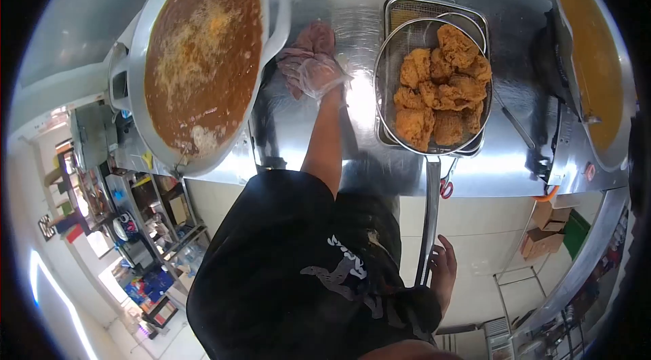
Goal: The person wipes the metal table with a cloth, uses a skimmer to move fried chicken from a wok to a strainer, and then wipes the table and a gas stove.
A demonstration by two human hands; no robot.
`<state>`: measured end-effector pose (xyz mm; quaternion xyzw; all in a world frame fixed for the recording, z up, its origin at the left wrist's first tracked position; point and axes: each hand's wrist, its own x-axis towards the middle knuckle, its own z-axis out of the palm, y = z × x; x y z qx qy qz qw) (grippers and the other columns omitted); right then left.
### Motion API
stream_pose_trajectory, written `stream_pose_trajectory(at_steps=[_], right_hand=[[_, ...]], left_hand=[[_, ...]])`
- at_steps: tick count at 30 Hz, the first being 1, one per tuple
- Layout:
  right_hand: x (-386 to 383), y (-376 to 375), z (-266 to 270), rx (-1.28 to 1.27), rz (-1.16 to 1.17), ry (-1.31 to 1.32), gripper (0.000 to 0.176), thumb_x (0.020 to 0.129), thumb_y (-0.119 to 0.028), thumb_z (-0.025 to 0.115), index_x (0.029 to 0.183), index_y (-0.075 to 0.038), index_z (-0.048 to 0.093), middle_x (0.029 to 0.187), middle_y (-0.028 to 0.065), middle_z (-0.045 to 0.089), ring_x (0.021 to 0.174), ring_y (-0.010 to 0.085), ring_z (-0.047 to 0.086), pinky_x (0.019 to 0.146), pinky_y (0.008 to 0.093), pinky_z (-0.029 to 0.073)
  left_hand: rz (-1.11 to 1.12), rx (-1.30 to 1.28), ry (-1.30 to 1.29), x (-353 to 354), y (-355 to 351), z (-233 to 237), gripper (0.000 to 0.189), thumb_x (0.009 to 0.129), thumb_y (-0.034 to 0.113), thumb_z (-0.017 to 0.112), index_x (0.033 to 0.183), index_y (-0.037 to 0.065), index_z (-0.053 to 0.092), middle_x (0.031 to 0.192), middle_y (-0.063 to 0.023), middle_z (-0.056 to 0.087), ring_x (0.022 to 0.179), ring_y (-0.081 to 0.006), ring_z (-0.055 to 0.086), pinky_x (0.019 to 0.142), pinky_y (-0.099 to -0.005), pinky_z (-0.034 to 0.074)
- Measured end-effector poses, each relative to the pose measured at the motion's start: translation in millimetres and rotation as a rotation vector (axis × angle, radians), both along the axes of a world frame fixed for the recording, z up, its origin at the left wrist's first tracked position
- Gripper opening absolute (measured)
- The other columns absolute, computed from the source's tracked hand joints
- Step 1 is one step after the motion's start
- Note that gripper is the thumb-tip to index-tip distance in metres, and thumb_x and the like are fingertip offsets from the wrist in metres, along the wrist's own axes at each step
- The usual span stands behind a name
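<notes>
My left hand (321, 76), in a clear plastic glove, presses down on a bunched pinkish cloth (315, 40) on the steel counter. Its fingers are partly hidden in the folds, wrapped round the cloth. Right of it, a long-handled round strainer (434, 150) full of golden fried chicken pieces (444, 92) rests over a rectangular wire basket tray (400, 14). The strainer's handle juts past the counter edge toward me. My right hand (444, 272) hangs low beside the handle's end, fingers loosely curved and apart, with nothing visible in it.
A large two-handled pan (139, 82) of brown, bubbling oil stands at left, near my left hand. Another big pan (597, 55) of oil is at far right. Red-handled scissors (446, 188) lie at the counter's front edge (380, 190). Cardboard boxes (542, 241) stand below.
</notes>
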<state>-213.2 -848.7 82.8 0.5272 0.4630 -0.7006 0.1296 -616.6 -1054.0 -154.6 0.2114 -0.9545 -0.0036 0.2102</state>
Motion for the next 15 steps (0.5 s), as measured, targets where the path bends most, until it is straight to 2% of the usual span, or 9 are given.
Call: stream_pose_trajectory(at_steps=[9,15], right_hand=[[-26,21,-7,0.016,-0.089,-0.046,0.040,0.094,-0.025,0.049,0.126,0.000,0.046,0.095,0.0087,0.055,0.078,0.0141,0.055,0.072,0.0282,0.046],[-22,26,-15,0.010,-0.198,-0.149,0.039,0.094,-0.023,0.049,0.126,-0.001,0.046,0.095,0.0095,0.056,0.075,0.0147,0.057,0.070,0.0275,0.046]], left_hand=[[-0.163,0.009,-0.121,-137,-14,-13,0.060,0.086,0.044,0.044,0.123,-0.004,0.047,0.125,-0.0244,0.047,0.119,-0.0394,0.041,0.103,-0.0471,0.027],[-0.296,0.042,-0.247,-193,-20,-20,0.057,0.084,0.043,0.047,0.119,-0.001,0.051,0.121,-0.0228,0.051,0.116,-0.0378,0.045,0.102,-0.0462,0.030]])
